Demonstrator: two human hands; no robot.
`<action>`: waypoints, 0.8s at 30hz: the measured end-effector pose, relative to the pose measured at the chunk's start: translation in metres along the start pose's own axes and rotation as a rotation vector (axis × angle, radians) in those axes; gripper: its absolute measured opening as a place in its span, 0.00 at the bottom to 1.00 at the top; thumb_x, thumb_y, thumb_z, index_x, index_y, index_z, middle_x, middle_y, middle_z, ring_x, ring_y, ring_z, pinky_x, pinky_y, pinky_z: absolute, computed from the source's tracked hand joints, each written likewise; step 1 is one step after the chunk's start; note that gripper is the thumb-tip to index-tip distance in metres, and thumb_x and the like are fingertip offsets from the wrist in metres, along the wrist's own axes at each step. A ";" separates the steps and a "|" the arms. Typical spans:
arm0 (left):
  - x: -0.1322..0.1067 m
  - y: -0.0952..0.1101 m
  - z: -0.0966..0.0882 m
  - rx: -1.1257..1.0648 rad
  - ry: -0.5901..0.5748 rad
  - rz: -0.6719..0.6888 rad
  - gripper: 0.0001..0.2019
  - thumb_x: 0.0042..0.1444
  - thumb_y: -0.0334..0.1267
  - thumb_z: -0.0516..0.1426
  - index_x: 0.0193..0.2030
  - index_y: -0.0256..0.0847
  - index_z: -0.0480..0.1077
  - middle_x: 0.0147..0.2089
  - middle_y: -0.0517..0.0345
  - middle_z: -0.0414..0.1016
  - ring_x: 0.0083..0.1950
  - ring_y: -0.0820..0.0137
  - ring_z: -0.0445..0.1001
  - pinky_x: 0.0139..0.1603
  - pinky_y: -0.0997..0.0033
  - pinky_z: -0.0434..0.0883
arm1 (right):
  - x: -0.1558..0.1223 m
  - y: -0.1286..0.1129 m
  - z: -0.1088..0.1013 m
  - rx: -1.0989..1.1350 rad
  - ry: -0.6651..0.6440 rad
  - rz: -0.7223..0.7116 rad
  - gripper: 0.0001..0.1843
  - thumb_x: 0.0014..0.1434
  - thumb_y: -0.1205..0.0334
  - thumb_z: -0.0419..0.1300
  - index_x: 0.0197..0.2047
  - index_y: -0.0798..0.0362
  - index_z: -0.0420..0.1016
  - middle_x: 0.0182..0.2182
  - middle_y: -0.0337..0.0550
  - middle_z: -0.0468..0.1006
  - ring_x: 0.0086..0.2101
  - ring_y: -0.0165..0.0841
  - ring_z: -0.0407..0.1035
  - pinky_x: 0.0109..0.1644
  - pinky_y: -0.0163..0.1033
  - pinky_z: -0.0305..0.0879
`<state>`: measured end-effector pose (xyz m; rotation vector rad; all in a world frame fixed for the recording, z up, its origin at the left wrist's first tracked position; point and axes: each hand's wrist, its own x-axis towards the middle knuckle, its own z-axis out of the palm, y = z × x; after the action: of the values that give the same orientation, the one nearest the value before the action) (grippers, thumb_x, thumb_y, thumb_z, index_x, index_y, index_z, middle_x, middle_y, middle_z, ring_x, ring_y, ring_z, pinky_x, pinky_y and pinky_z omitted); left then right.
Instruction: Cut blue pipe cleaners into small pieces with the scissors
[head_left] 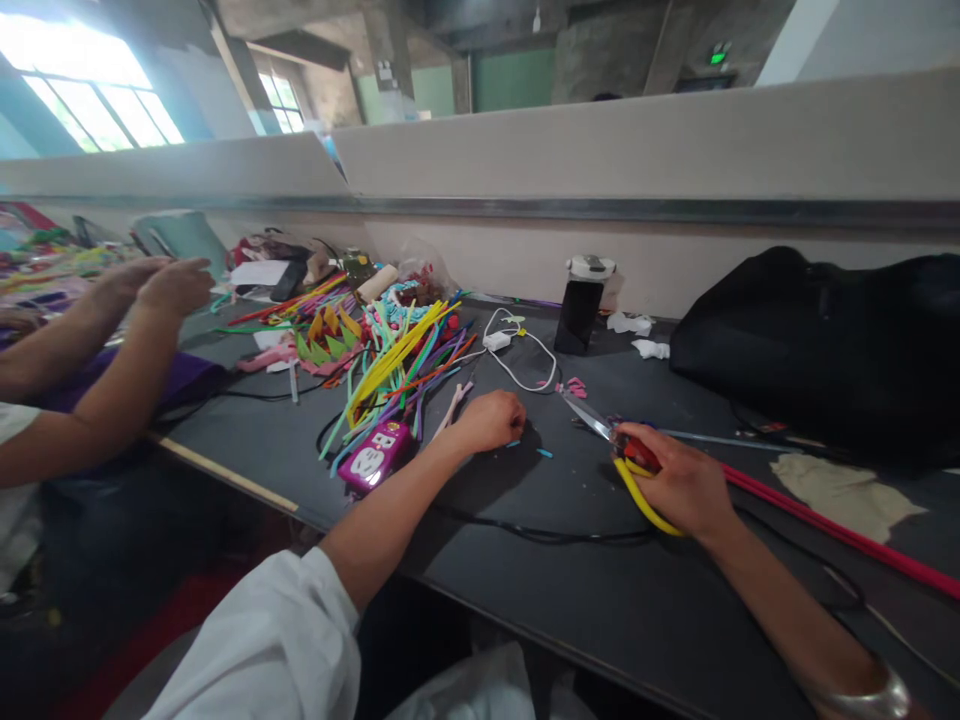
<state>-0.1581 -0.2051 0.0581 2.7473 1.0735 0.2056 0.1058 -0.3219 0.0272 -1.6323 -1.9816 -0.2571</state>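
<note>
- The scissors (590, 416) sat low over the dark bench (600, 600), right of centre. Their blades pointed away and leftward, and the red-and-yellow handles were buried in my right hand (675, 485).
- That right hand was wrapped tight around the handles, grasping them.
- I judged the scissors stiff, light and sharp at the tip, so the handles looked like the only sensible place to hold them (they seemed to be plastic, so unlikely to slip).
- My left hand (491, 420) was clenched in a fist resting on the bench, near the blade tips. I could not tell whether it pinched anything.
- Small blue scraps (544, 453) lay between the two hands.
- Further out were a pile of coloured strips (397, 360), a pink box (375, 455), long red rods (825, 525) and a black bag (825, 340).
- A co-worker's hands (172, 285) hovered at far left.
</note>
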 end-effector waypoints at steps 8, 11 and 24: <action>-0.001 0.009 -0.007 -0.656 0.267 -0.227 0.04 0.45 0.32 0.56 0.28 0.37 0.71 0.24 0.62 0.70 0.25 0.77 0.66 0.28 0.77 0.62 | -0.001 -0.002 0.001 0.000 0.043 -0.035 0.17 0.53 0.58 0.59 0.48 0.46 0.73 0.39 0.37 0.81 0.33 0.33 0.75 0.35 0.34 0.66; -0.001 0.013 -0.007 -1.151 0.271 -0.285 0.02 0.45 0.33 0.55 0.28 0.37 0.67 0.22 0.65 0.66 0.18 0.81 0.60 0.21 0.79 0.59 | -0.002 -0.003 0.000 0.013 0.050 -0.051 0.18 0.52 0.59 0.61 0.48 0.46 0.73 0.39 0.36 0.81 0.34 0.32 0.76 0.36 0.33 0.66; -0.005 0.030 -0.013 -1.613 0.313 -0.299 0.04 0.44 0.30 0.58 0.28 0.35 0.66 0.23 0.61 0.69 0.21 0.77 0.68 0.24 0.72 0.72 | -0.001 -0.008 -0.001 0.030 0.033 -0.078 0.18 0.52 0.61 0.60 0.48 0.46 0.73 0.41 0.37 0.81 0.34 0.31 0.76 0.35 0.32 0.67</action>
<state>-0.1443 -0.2281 0.0770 1.1152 0.7373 0.9453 0.0988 -0.3253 0.0294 -1.5244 -2.0174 -0.2798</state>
